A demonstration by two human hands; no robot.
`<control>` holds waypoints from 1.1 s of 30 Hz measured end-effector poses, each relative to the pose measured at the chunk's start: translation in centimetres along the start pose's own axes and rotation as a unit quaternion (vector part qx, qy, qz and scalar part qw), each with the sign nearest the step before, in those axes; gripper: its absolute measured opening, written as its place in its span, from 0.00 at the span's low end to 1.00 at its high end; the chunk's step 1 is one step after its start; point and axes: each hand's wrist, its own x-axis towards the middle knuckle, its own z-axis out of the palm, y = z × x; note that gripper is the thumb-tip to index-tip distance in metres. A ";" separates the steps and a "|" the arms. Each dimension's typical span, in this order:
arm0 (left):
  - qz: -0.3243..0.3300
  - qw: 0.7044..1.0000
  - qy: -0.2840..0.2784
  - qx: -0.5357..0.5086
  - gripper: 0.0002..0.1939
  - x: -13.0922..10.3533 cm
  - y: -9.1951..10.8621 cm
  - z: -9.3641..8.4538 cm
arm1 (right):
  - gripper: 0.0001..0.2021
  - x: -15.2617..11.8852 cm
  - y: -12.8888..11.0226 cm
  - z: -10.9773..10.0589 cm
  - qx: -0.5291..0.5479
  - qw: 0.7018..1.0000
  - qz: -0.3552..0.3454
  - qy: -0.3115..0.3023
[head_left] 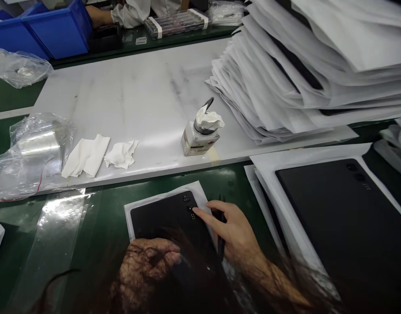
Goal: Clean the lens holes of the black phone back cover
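A black tablet back cover with a camera area near its upper right corner lies on a white sheet in front of me. My right hand has its index fingertip on the cover by the camera openings. Black tweezers are tucked in that hand, their two thin tips pointing away from me. Over the cover's lower left part, my left hand is closed in a pinch. Something pale shows at its fingertips, too small to make out. Dark strands of hair blur the near part of the view.
A larger tablet cover lies on white sheets at right, below a tall stack of wrapped sheets. A square bottle, crumpled tissues and a plastic bag sit on the pale board. Beyond are blue bins and another person's hand.
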 end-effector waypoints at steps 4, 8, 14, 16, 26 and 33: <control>0.022 1.000 0.011 -0.012 0.05 0.3 0.4 0.1 | 0.53 0.4 -0.5 0.2 -0.180 0.973 -0.139 -0.022; 0.011 0.998 -0.013 -0.053 0.05 0.0 -0.1 0.1 | 0.51 1.1 -1.8 -0.1 -0.262 0.953 -0.154 -0.013; -0.002 0.999 0.000 -0.054 0.05 -0.2 -0.1 0.1 | 0.40 1.8 -1.5 -0.6 -0.253 0.958 -0.130 0.038; -0.001 0.999 0.001 -0.054 0.05 -0.2 -0.1 0.2 | 0.40 2.5 -1.3 -0.4 -0.241 0.958 -0.150 0.036; -0.010 0.996 0.010 -0.082 0.04 -0.5 -0.6 0.5 | 0.48 4.5 -1.8 0.3 -0.233 0.951 -0.202 -0.017; 0.011 0.998 -0.033 -0.059 0.05 -0.2 0.1 -0.1 | 0.33 4.6 -0.8 1.2 -0.143 0.972 -0.163 0.087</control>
